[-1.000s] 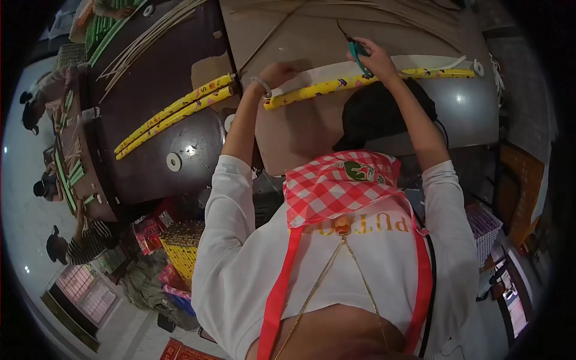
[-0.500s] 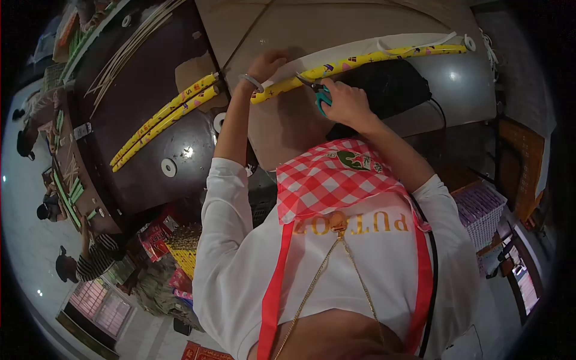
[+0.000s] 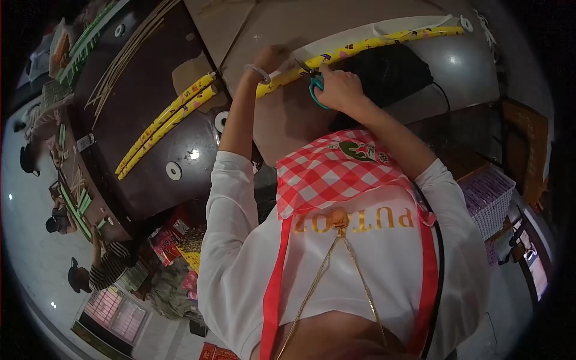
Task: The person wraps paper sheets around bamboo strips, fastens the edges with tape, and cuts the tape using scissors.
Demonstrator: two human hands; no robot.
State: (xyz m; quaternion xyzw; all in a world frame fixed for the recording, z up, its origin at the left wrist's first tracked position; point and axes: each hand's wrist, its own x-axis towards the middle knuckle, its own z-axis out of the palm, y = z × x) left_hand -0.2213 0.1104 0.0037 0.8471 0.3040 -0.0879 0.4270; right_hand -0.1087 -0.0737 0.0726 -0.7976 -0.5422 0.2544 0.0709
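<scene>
My right hand is closed around scissors with teal handles. Their dark blades reach the near part of a long yellow printed tube, which stretches to the upper right. Just left of the blades is my left hand, with a pale bracelet on its wrist; its fingers are dark and blurred, so their grip cannot be made out. A white strip runs along the tube's far side. Under the tube, right of the scissors, lies a black cloth-like item.
On the dark table to the left lie two yellow printed tubes, thin sticks and white tape rolls. Another white roll sits at the tube's far end. People work at a far-left table; a white basket stands at right.
The view has shifted slightly. The scissors have moved a little left and sit closer to my left hand, which has swung a bit away from the tube.
</scene>
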